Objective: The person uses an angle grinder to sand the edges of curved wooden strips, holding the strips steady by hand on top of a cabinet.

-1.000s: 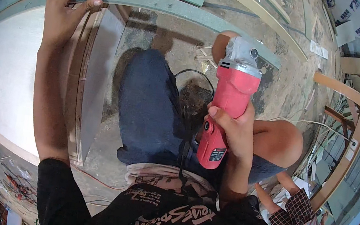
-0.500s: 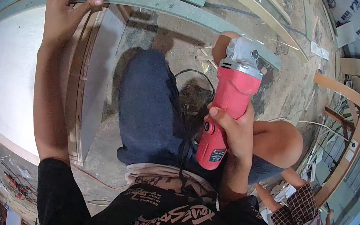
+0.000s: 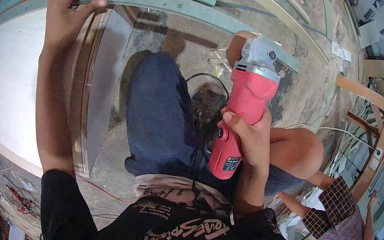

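My right hand (image 3: 255, 141) is clamped around the body of the red angle grinder (image 3: 248, 103), which is near the middle of my view, toward one o'clock; its grey gear head (image 3: 257, 55) points to twelve o'clock, and a brown disc (image 3: 236, 47) shows at the nine o'clock side of this head; whether the disc spins, or whether it touches the green plank (image 3: 169, 3), I cannot tell.

My left hand (image 3: 69, 12) is at ten o'clock on this same plank, with thumb and fingers spread apart over it; if it grips or only rests, I cannot tell; if it only rests, the plank could slip under pressure from the disc and knock against the white box (image 3: 1, 78) at nine o'clock.

The bigger danger, I think, is the one-hand hold; if the disc bites an edge, the grinder could kick and twist my wrist, and my bare knee (image 3: 300, 150) is close by at three o'clock; the black cable (image 3: 208, 75) makes a loop at twelve o'clock, near my dark trouser leg (image 3: 159, 110), so a careless swing downward could catch either one; dust could also fly toward the co-worker (image 3: 343, 234) at four o'clock.
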`<state>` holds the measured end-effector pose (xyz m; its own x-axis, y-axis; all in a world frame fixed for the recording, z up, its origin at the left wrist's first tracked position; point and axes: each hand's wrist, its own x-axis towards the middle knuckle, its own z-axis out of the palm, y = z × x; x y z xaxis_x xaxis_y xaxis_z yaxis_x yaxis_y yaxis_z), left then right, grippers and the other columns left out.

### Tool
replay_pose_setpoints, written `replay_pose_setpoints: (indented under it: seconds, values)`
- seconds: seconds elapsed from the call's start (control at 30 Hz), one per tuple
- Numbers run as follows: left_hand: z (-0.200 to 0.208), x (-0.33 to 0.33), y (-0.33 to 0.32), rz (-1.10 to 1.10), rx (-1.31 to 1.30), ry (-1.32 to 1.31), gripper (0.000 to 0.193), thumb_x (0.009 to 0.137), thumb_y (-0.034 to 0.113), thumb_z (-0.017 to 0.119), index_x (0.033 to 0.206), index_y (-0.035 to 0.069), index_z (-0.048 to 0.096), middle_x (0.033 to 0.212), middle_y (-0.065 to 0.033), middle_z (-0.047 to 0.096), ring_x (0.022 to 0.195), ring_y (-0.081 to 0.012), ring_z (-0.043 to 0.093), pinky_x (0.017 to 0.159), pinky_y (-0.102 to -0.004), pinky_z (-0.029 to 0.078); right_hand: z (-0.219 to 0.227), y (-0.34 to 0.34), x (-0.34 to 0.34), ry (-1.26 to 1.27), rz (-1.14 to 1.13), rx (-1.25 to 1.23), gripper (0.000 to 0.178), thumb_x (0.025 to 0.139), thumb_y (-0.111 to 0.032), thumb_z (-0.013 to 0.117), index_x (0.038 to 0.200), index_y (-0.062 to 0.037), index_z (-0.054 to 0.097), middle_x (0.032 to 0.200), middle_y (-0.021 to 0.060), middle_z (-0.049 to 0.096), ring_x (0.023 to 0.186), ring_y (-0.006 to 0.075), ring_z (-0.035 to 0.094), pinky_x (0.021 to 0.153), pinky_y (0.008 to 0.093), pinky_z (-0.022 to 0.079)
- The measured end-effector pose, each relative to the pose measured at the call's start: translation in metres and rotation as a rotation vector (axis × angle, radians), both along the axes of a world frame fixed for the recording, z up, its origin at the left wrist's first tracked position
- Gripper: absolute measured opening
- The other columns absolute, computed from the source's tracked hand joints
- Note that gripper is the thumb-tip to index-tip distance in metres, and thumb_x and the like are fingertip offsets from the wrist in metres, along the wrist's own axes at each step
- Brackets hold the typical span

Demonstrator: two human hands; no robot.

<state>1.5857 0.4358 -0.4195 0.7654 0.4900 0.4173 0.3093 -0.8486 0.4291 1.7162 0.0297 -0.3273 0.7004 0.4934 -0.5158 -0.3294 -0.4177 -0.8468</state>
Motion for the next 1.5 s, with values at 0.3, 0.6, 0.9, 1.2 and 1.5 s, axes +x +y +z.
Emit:
replay_pose_setpoints:
  seconds: [0.3, 0.6, 0.9, 1.2, 1.5]
  values:
    - [0.0, -0.001, -0.002, -0.029, -0.114, -0.052, 0.047, 0.08, 0.033, 0.085, 0.115, 0.005, 0.075, 0.118, -0.0151, 0.071, 0.111, -0.031, 0.066, 0.096, -0.0416, 0.052, -0.004, -0.002, -0.004, -0.021, 0.0, 0.024, 0.037, 0.08, -0.016, 0.082, 0.105, 0.0019, 0.061, 0.088, 0.0092, 0.069, 0.068, 0.0175, 0.07, 0.062, 0.0305, 0.057]
    - [-0.001, -0.004, 0.001, -0.032, -0.17, -0.009, 0.048, 0.084, 0.033, 0.083, 0.121, 0.005, 0.072, 0.122, -0.014, 0.068, 0.114, -0.0285, 0.065, 0.099, -0.0402, 0.052, -0.001, 0.003, -0.004, -0.01, -0.017, 0.046, 0.026, 0.082, -0.007, 0.077, 0.1, 0.0003, 0.06, 0.078, 0.0058, 0.066, 0.064, 0.0137, 0.065, 0.058, 0.0294, 0.053]
    - [0.003, -0.002, -0.002, -0.037, -0.071, -0.046, 0.047, 0.08, 0.034, 0.086, 0.116, 0.005, 0.074, 0.114, -0.0154, 0.072, 0.105, -0.0291, 0.068, 0.091, -0.0392, 0.053, -0.006, 0.001, -0.005, -0.073, -0.005, 0.024, 0.027, 0.081, -0.009, 0.078, 0.1, 0.0001, 0.06, 0.079, 0.006, 0.066, 0.065, 0.0138, 0.065, 0.061, 0.0299, 0.053]
    - [0.004, -0.004, -0.002, -0.051, -0.129, -0.082, 0.045, 0.081, 0.033, 0.084, 0.114, 0.004, 0.074, 0.111, -0.0145, 0.072, 0.102, -0.0302, 0.068, 0.091, -0.0409, 0.052, -0.003, 0.003, -0.006, 0.001, -0.01, 0.073, 0.035, 0.08, -0.013, 0.08, 0.106, 0.0014, 0.059, 0.083, 0.0079, 0.067, 0.068, 0.0167, 0.068, 0.061, 0.0309, 0.056]
    - [0.004, 0.002, 0.001, -0.083, 0.103, -0.09, 0.047, 0.075, 0.042, 0.084, 0.106, 0.008, 0.074, 0.105, -0.0111, 0.073, 0.099, -0.0321, 0.067, 0.088, -0.0444, 0.05, 0.025, -0.01, 0.027, -0.151, -0.159, 0.057, 0.043, 0.081, -0.018, 0.08, 0.111, 0.0033, 0.058, 0.089, 0.0121, 0.07, 0.07, 0.0201, 0.07, 0.063, 0.0315, 0.057]
